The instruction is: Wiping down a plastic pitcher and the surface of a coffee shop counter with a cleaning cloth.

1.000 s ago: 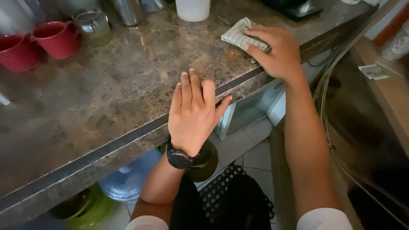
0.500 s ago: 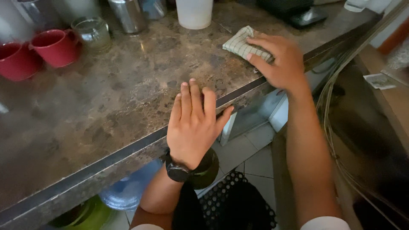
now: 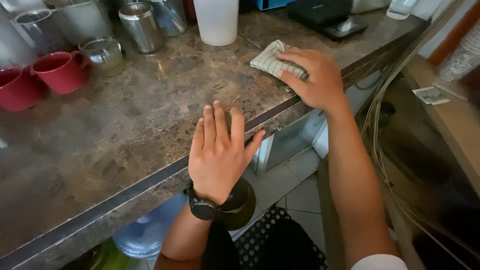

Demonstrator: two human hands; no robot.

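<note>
At the far left, red mugs point(image 3: 47, 75) and a glass jar point(image 3: 103, 53) crowd the stone counter point(image 3: 125, 135). The left hand point(image 3: 218, 152) lies flat and empty near its edge; the right hand point(image 3: 315, 77) presses a checked cloth point(image 3: 270, 60), which a wide sweep could drive into the white cup point(image 3: 216, 21).

cloth point(image 3: 267, 61): on counter point(image 3: 125, 125), right part, near front edge, under right hand point(image 3: 315, 75)
left hand point(image 3: 217, 150): flat on counter's front edge, left of cloth, well apart
mugs point(image 3: 45, 75): far left, back
jar point(image 3: 104, 54): just right of mugs
tins point(image 3: 140, 25): behind jar
tub point(image 3: 216, 20): back, behind cloth
bottle point(image 3: 145, 232): on floor, under counter
</note>
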